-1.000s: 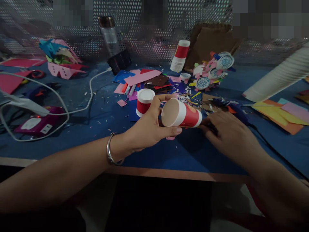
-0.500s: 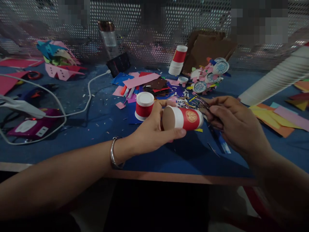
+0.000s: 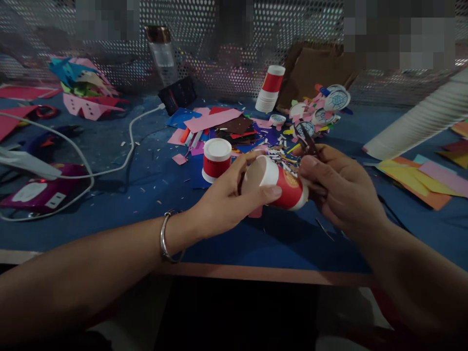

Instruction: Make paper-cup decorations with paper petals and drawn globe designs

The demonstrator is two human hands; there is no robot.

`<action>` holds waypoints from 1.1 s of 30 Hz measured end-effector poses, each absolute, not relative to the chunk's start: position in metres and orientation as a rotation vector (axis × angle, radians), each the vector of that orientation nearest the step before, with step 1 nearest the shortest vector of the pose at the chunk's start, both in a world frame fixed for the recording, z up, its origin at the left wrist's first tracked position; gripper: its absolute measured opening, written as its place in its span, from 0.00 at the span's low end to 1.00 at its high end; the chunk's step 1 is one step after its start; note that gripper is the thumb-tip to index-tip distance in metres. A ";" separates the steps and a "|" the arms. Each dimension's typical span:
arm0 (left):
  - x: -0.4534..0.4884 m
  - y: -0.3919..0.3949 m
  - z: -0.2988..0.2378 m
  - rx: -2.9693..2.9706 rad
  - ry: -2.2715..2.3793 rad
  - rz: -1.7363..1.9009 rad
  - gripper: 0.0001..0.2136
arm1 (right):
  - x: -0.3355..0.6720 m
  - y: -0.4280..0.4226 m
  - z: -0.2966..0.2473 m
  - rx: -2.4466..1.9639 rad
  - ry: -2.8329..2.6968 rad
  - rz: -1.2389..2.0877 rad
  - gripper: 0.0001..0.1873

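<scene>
The paper cup [image 3: 292,192] was held above the counter [image 3: 219,248], near the middle of the head view, tipped on its side, with its open mouth toward the left and its base end toward the right. The left hand [image 3: 232,197] had its grip closed around this cup: the thumb lay along the near side, and the fingers went behind to the far side, where they were partly hidden. I think it was held near the mouth so that the base end, and also much of the red band, stayed free for the other hand. The right hand [image 3: 336,183] had a narrow grip, with the thumb pressing dark scissors [image 3: 308,141] against the fingers; their blades pointed up and away from the person, perhaps to keep them off the cup wall. The lower fingers were just beside the base end, but I cannot tell if they touched it. Both forearms came in from the lower corners and met at the cup, which seems a steady pose for close work. A second cup [image 3: 217,168], with a closed white top, stood near the left fingers, and paper scraps [image 3: 234,127] lay behind, probably pushed there to leave room in front.
</scene>
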State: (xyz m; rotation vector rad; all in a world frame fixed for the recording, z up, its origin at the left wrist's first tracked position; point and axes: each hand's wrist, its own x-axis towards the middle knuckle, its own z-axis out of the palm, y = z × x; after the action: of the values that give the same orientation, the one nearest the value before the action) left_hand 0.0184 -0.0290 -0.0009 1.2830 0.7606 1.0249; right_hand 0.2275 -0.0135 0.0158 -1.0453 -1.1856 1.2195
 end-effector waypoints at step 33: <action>0.024 -0.024 0.010 0.989 0.780 1.097 0.16 | 0.235 -0.010 0.001 -0.880 -1.229 0.974 0.13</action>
State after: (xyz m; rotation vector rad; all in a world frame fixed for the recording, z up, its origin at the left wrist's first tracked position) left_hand 0.0240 -0.0245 0.0095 0.9888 0.7799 1.0974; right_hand 0.2347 -0.0102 0.0011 -0.8800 -1.2286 0.9742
